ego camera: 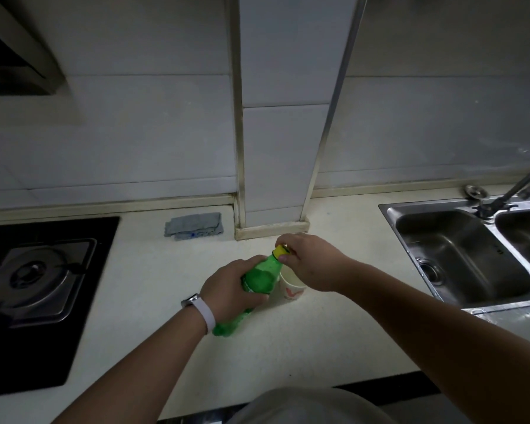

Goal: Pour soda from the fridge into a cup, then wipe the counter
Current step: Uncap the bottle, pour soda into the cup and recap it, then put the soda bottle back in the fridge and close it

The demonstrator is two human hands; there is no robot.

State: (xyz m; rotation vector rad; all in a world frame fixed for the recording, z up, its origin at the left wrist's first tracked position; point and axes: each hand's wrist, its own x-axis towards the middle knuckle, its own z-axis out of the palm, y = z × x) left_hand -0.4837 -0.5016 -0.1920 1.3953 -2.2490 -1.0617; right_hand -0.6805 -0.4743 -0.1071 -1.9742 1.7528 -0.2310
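Step in hand: by my reckoning, unscrewing the cap before any pour.
Bottle: the green soda bottle [262,275] leans with its neck far and right, its base low on the counter [288,347] just beside the left wrist.
Left hand: the left hand [233,289] has fingers and thumb curled round the bottle's middle.
Right hand: the right hand [312,264] comes over the top, thumb and fingertips pinching the yellow cap [279,250].
Cup: the paper cup [292,290] stands just right of the bottle, half hidden under the right hand; I cannot tell if it holds anything.
Doing it well: I would grip the body firmly without squeezing, and turn the cap slowly so the fizz vents.
Cloth: the grey cloth [193,229] lies far by the wall, well apart from both hands.
Either side: stove [37,280] left, sink [459,249] right.
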